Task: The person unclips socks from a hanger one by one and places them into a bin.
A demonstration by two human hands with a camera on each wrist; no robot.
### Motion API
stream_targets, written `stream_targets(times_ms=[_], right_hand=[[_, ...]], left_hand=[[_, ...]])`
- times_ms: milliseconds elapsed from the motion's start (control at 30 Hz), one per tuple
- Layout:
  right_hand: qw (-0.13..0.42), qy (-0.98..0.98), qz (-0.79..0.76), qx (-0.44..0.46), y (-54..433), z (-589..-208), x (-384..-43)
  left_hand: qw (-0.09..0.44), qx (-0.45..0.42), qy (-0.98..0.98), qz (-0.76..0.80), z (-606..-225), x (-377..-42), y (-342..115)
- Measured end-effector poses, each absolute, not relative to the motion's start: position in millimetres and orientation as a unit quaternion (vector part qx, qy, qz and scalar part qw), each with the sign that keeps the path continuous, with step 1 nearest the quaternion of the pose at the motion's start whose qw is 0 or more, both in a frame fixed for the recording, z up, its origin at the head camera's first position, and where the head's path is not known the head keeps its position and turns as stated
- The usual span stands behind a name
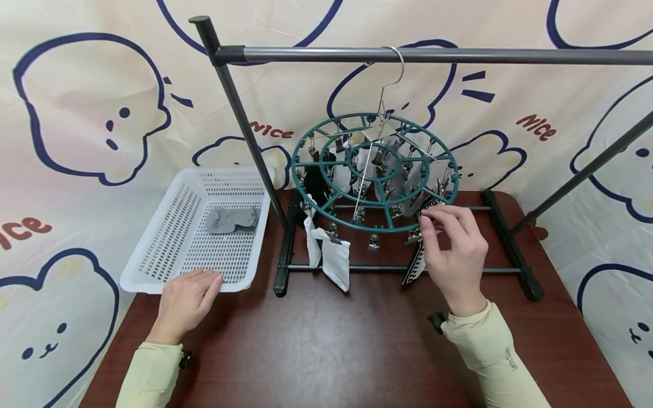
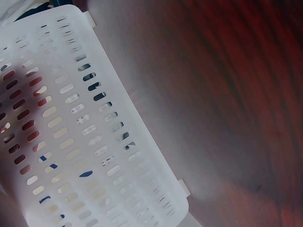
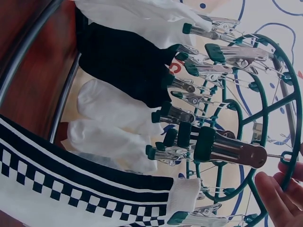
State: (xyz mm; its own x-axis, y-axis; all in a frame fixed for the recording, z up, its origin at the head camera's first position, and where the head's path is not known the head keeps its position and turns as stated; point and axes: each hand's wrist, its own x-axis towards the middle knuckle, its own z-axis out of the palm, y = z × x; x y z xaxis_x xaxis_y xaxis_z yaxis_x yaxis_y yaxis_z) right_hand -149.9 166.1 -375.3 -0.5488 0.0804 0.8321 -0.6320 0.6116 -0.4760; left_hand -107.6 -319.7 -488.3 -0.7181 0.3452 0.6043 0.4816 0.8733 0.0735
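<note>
A green round clip hanger [image 1: 336, 218] hangs by a metal hook from a dark rail. At its near right rim, my right hand [image 1: 456, 255] pinches the outer ring between thumb and fingers, as the right wrist view also shows. Close by hangs a black-and-white checkered sock [image 3: 90, 189], its white cuff in a clip [image 3: 199, 218]. White socks [image 3: 111, 101] and a black sock [image 3: 125, 61] hang farther round. My left hand [image 1: 189, 300] rests on the near rim of a white plastic basket [image 1: 131, 277], fingers extended. Inside the basket lies a grey sock [image 1: 229, 220].
The rail [image 1: 316, 55] belongs to a dark rack whose left foot [image 1: 282, 277] stands beside the basket on the brown table [image 1: 336, 351]. A lower crossbar [image 1: 372, 268] runs under the hanger. A patterned cloth [image 1: 92, 113] hangs behind.
</note>
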Motion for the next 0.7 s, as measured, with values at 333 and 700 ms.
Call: stream_targets(times_ms=[333,700], right_hand=[[0.436,-0.784,0.412,0.161,171.1,-374.6,-154.6],[0.432,-0.792,0.406,0.149,174.8,-372.2,-157.2]], left_hand=[[0.306,-0.227,-0.918,-0.113,-490.0,-107.7,-320.2],[0.298,-0.223,-0.921,-0.112,-488.3,-107.3,-320.0]])
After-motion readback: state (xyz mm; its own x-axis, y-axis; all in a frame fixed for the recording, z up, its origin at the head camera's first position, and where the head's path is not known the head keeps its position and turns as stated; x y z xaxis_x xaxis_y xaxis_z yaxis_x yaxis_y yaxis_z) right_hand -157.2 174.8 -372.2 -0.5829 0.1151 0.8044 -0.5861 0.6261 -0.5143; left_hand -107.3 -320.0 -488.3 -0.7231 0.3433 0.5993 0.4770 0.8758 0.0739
